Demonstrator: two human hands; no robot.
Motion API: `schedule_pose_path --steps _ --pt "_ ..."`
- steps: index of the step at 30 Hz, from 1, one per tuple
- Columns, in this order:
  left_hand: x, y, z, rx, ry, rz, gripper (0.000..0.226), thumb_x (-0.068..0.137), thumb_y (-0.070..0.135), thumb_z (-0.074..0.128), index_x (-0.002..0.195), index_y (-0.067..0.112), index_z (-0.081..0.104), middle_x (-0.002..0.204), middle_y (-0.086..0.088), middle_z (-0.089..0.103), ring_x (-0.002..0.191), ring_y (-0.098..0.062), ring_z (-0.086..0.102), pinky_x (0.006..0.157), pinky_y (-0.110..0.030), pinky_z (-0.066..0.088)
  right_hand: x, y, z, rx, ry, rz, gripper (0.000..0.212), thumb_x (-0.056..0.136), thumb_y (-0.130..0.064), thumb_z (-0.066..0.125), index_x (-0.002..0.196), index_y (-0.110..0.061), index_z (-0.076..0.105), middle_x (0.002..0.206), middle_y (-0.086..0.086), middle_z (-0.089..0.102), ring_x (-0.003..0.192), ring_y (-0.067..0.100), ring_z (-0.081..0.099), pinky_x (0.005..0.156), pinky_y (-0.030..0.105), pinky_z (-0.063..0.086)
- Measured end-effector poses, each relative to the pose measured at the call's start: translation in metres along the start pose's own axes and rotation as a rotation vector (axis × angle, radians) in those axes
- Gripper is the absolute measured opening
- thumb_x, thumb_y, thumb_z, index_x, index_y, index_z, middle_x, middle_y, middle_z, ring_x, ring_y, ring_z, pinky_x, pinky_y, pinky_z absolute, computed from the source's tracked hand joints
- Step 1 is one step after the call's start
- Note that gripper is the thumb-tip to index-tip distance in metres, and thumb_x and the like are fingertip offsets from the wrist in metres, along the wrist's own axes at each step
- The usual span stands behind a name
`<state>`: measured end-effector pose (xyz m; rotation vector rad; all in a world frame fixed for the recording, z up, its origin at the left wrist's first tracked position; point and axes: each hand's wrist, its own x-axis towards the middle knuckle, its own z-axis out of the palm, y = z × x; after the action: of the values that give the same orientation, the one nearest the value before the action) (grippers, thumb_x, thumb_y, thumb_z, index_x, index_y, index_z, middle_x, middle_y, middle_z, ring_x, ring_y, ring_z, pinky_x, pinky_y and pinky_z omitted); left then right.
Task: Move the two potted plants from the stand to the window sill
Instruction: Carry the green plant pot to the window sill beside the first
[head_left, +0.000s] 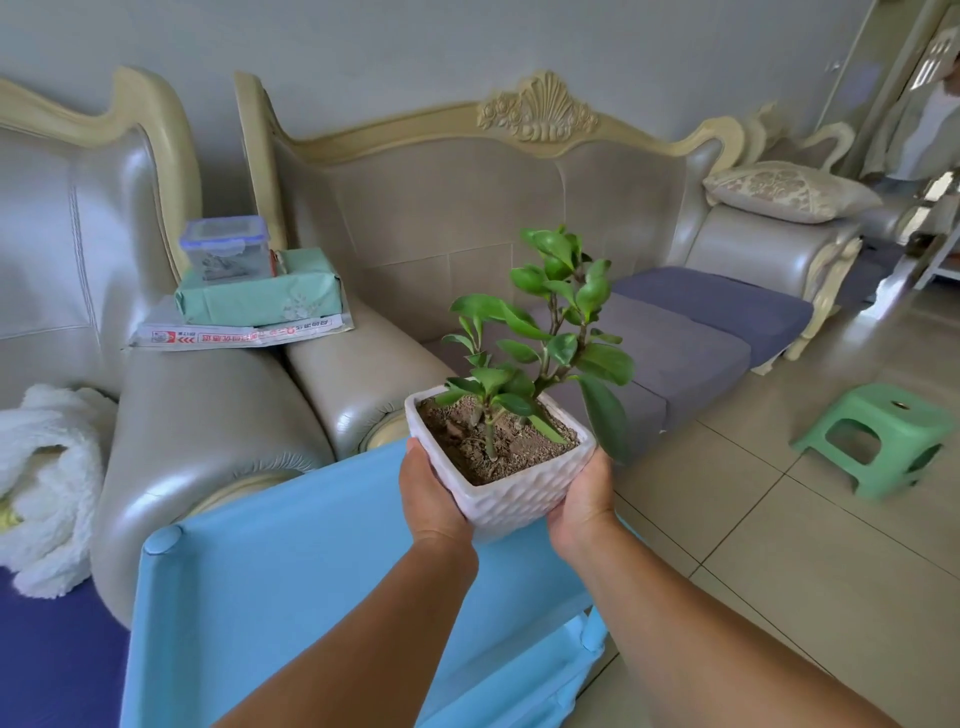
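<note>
A potted plant (511, 488) with glossy green leaves grows in a white, square, dimpled pot filled with brown soil. I hold it in the air above the far edge of the light blue stand (291, 603). My left hand (428, 491) grips the pot's left side and my right hand (584, 501) grips its right side. Only one potted plant shows. No window sill is in view.
A beige sofa (467, 218) with grey-blue cushions stands behind the stand, an armchair (197, 415) to its left. A plastic box (226, 249) on wrapped parcels lies between them. A white blanket (47, 478) is at left. A green stool (878, 436) stands on the tiled floor.
</note>
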<state>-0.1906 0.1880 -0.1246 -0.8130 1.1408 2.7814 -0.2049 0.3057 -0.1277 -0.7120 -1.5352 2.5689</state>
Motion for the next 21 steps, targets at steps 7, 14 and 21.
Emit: schedule_pose_path --steps 7,14,21 --pt "-0.013 0.046 0.025 0.082 -0.061 0.101 0.049 0.08 0.06 0.048 0.108 0.025 0.066 0.128 -0.009 0.065 0.12 -0.03 0.057 0.107 -0.047 0.039 -0.013 -0.028 0.03 0.07 -0.054 0.117 0.078 0.072 -0.074 0.028 0.12 -0.021 0.061 0.121 0.008 0.066 0.109 0.029 0.059 0.092 0.05 0.048" --pt "-0.049 0.099 0.043 -0.051 -0.063 0.073 0.054 0.077 0.062 0.05 0.116 0.028 0.068 0.12 -0.005 0.07 0.112 -0.028 0.063 0.105 -0.046 0.043 -0.048 -0.078 0.075 0.011 -0.149 0.129 0.078 0.076 -0.074 0.033 0.123 -0.019 0.061 0.121 0.012 0.068 0.112 0.031 0.062 0.101 0.052 0.046" --pt "-0.097 0.174 0.05 -0.093 -0.036 0.131 0.061 0.078 0.063 0.05 0.124 0.026 0.063 0.124 -0.008 0.067 0.115 -0.032 0.061 0.106 -0.048 0.041 -0.093 -0.11 0.131 -0.022 -0.234 0.183 0.086 0.064 -0.082 0.033 0.119 -0.022 0.063 0.119 0.009 0.069 0.11 0.031 0.062 0.097 0.053 0.048"
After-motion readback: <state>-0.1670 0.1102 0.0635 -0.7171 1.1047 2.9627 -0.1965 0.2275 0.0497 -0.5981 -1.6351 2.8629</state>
